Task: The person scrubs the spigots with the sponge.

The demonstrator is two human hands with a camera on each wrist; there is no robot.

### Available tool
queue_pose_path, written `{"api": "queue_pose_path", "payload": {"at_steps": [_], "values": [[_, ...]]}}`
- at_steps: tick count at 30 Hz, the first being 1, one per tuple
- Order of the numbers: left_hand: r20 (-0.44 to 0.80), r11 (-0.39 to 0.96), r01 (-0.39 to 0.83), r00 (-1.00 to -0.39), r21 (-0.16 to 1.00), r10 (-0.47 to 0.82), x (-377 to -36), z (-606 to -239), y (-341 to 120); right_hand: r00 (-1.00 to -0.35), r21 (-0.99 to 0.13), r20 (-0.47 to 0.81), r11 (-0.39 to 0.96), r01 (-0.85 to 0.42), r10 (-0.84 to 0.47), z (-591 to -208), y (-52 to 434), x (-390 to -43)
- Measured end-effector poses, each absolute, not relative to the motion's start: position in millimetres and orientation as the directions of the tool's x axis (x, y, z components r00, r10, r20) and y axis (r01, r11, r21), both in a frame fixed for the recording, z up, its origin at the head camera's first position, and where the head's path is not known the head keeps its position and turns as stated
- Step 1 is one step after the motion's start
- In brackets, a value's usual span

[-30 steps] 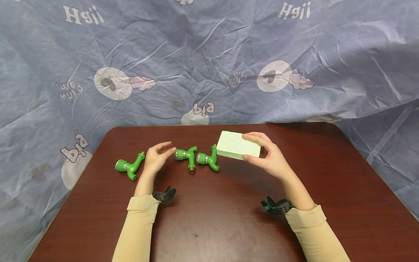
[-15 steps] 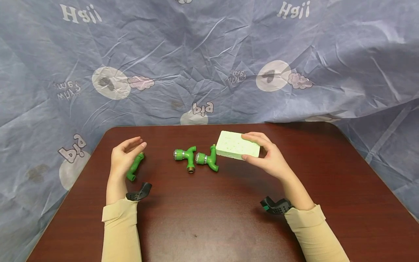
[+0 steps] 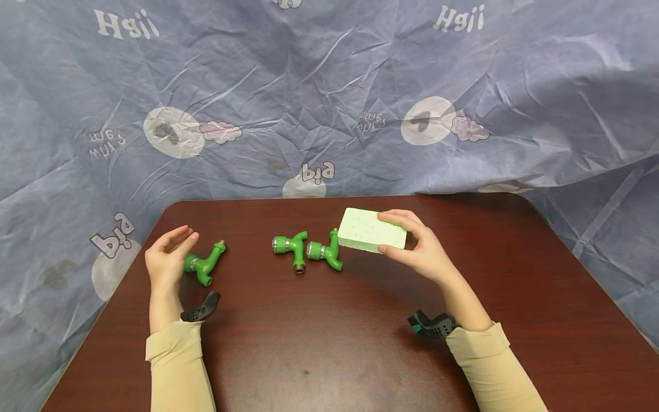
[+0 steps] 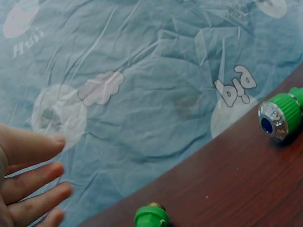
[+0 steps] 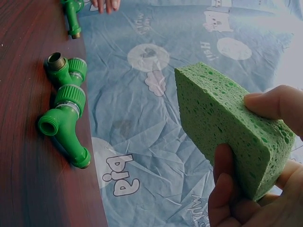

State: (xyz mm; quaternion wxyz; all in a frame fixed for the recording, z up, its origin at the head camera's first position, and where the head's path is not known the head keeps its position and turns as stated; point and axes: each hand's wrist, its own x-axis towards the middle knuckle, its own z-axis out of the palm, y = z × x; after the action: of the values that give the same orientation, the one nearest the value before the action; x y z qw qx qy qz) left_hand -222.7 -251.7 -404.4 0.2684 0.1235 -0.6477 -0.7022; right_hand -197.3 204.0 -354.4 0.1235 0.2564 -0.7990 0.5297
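My right hand (image 3: pixel 424 252) grips a pale green sponge (image 5: pixel 227 123) between thumb and fingers, holding it up over the right of the table. On the left, my left hand (image 3: pixel 167 260) is raised with relaxed fingers and nothing in them. It overlaps the knob end of a green tap (image 3: pixel 207 264) in the head view. Two more green taps lie side by side mid-table: one tap (image 3: pixel 296 247) with its brass thread toward me, the other tap (image 3: pixel 329 252) just left of the sponge. In the left wrist view my fingers (image 4: pixel 35 182) are spread apart, away from the taps.
A dark red-brown wooden table (image 3: pixel 319 343) spans the view, its far edge against a wrinkled blue printed cloth (image 3: pixel 288 86). Black camera mounts sit on both wrists, the left mount (image 3: pixel 201 307) and the right mount (image 3: pixel 432 324).
My left hand has moved left, away from the middle taps, past the left tap to its knob side. My right hand keeps holding the sponge in nearly the same place.
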Motion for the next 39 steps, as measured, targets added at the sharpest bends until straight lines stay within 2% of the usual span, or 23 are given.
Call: {"api": "queue_pose_path", "payload": {"at_steps": [3,7,12,16,21,28,35,39], "values": [[0.182,-0.012,0.234,-0.786,0.972,-0.591,-225,-414,-255,-0.838,-0.786,0.467,0.300,-0.540,-0.283,-354,203,-197],[0.097,0.031,0.101,-0.768,0.994,-0.633,-227,-422,-258,-0.831,-0.783,0.472,0.292,-0.549,-0.294,-344,198,-190],[-0.054,0.061,-0.112,-0.803,0.992,-0.594,-228,-426,-260,-0.833,-0.787,0.465,0.290,-0.544,-0.302,-342,197,-188],[-0.134,0.038,-0.181,-0.838,0.983,-0.528,-230,-428,-259,-0.846,-0.801,0.445,0.293,-0.523,-0.295,-354,202,-196],[-0.159,0.043,-0.202,-0.868,0.978,-0.470,-233,-431,-258,-0.847,-0.806,0.440,0.286,-0.519,-0.298,-354,202,-196],[-0.152,0.085,-0.204,-0.900,0.975,-0.409,-236,-434,-253,-0.847,-0.805,0.436,0.288,-0.519,-0.305,-336,194,-183],[-0.104,0.147,-0.174,-0.914,0.974,-0.393,-239,-439,-244,-0.855,-0.813,0.428,0.287,-0.506,-0.295,-353,202,-195],[-0.091,0.196,-0.158,-0.945,0.968,-0.313,-241,-441,-239,-0.843,-0.805,0.445,0.279,-0.524,-0.302,-357,203,-197]]}}
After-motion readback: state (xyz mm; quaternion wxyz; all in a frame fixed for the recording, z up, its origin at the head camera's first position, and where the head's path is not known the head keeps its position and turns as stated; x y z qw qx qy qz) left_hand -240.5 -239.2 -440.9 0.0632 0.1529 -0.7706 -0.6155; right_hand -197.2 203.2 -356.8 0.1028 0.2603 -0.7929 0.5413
